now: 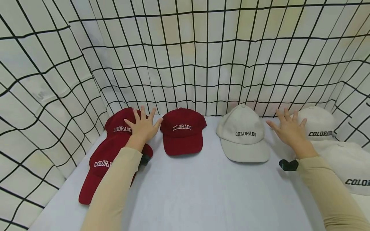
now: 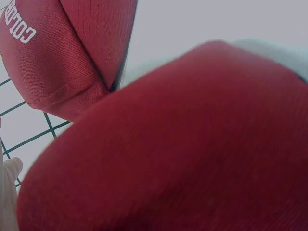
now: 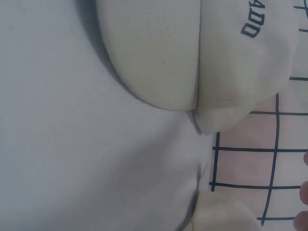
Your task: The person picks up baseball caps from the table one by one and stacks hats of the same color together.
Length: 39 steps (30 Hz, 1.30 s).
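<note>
My left hand [image 1: 143,127], fingers spread, is over the gap between a back-left red cap [image 1: 118,123] and a middle red cap [image 1: 182,141]. Beneath that forearm lies another red cap [image 1: 99,175], partly hidden. A red brim [image 2: 168,154] fills much of the left wrist view. With its fingers also spread, my right hand [image 1: 290,130] is between an upright cream cap [image 1: 242,128] and a back-right cream cap [image 1: 315,122]. A further cream cap [image 1: 347,163] lies beside the right forearm. Neither hand grips anything; whether either touches a cap I cannot tell.
The caps, lettered COLORADO, stand on a white table [image 1: 208,192]. Black wire grid [image 1: 206,67] walls it at the back and both sides, with white sheeting behind. A dark device [image 1: 288,165] sits at the right wrist, another [image 1: 145,159] at the left.
</note>
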Available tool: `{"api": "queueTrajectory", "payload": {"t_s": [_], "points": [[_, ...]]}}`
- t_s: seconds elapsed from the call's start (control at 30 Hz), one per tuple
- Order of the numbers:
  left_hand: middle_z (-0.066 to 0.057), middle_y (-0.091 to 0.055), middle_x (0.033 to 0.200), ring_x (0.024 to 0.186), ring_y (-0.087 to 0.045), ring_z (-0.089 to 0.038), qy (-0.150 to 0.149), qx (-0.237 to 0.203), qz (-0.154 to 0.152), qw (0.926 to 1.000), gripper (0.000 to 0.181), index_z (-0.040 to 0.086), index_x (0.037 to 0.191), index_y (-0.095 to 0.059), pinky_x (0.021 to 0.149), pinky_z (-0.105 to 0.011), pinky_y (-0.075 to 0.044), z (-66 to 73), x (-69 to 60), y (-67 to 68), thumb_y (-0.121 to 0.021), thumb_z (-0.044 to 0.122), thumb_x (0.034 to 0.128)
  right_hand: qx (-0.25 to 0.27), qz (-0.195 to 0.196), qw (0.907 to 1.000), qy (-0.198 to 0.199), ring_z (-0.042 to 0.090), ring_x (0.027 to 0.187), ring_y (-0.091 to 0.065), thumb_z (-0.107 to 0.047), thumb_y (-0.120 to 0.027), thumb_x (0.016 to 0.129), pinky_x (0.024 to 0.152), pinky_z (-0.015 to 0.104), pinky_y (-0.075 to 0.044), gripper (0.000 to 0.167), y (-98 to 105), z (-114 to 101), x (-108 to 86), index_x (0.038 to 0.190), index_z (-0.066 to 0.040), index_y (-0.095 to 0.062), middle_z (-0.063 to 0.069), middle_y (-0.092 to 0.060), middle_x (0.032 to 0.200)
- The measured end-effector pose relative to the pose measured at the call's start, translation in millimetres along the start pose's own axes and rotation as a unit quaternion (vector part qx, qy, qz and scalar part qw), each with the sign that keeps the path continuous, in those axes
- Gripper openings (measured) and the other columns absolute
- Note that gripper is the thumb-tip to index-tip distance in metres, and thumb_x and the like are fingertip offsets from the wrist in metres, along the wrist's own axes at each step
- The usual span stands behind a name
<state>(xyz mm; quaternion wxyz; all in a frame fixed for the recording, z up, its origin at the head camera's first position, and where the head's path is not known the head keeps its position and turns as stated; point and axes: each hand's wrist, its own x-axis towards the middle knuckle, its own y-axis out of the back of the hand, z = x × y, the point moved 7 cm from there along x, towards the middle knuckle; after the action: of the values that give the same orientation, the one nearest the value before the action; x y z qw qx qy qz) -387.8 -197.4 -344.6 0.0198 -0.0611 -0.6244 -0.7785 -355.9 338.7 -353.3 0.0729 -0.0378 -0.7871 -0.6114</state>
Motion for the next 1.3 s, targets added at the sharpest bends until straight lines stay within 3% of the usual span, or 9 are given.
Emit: {"api": "queueTrajectory", "payload": {"t_s": [0.3,0.57,0.93,1.3], "points": [[-0.026,0.006,0.168,0.149,0.016,-0.053,-0.001,-0.009,-0.002,1.0,0.073,0.02,0.166,-0.012,0.103,-0.083,0.012,1.4,-3.9,3.1,-0.031,0.057,0.1061,0.016,-0.008,0.9997,0.016,0.058,0.143,0.02,-0.071,-0.024,0.103,0.107,0.077,0.013,0.092,7,-14,-3.2,0.163,-0.003,-0.014,0.033,0.003,0.164],[-0.027,0.007,0.167,0.149,0.014,-0.054,-0.007,-0.012,-0.005,0.9999,0.074,0.018,0.166,-0.012,0.103,-0.083,0.01,3.3,-7.3,3.3,-0.031,0.057,0.1062,0.019,0.01,0.9987,0.046,0.053,0.147,0.017,-0.067,-0.032,0.104,0.109,0.075,0.012,0.087,15,-36,-9.9,0.163,-0.005,-0.015,0.03,0.0,0.165],[-0.027,0.006,0.167,0.15,0.01,-0.054,-0.015,-0.007,-0.016,0.9997,0.074,0.021,0.166,-0.009,0.106,-0.082,0.006,13.5,-13.1,6.6,-0.031,0.058,0.1063,0.006,0.017,0.9949,0.099,0.054,0.149,0.008,-0.064,-0.036,0.105,0.111,0.075,0.007,0.084,21,-80,-21.0,0.162,-0.004,-0.021,0.029,-0.007,0.165],[-0.025,0.001,0.168,0.151,0.006,-0.052,-0.044,-0.019,-0.019,0.9987,0.076,0.016,0.166,-0.01,0.111,-0.078,0.002,26.3,-24.4,5.2,-0.036,0.056,0.1063,0.038,0.007,0.9897,0.138,0.051,0.151,0.001,-0.054,-0.046,0.106,0.116,0.071,-0.002,0.077,15,-121,-31.1,0.163,-0.006,-0.023,0.027,-0.014,0.166]]}}
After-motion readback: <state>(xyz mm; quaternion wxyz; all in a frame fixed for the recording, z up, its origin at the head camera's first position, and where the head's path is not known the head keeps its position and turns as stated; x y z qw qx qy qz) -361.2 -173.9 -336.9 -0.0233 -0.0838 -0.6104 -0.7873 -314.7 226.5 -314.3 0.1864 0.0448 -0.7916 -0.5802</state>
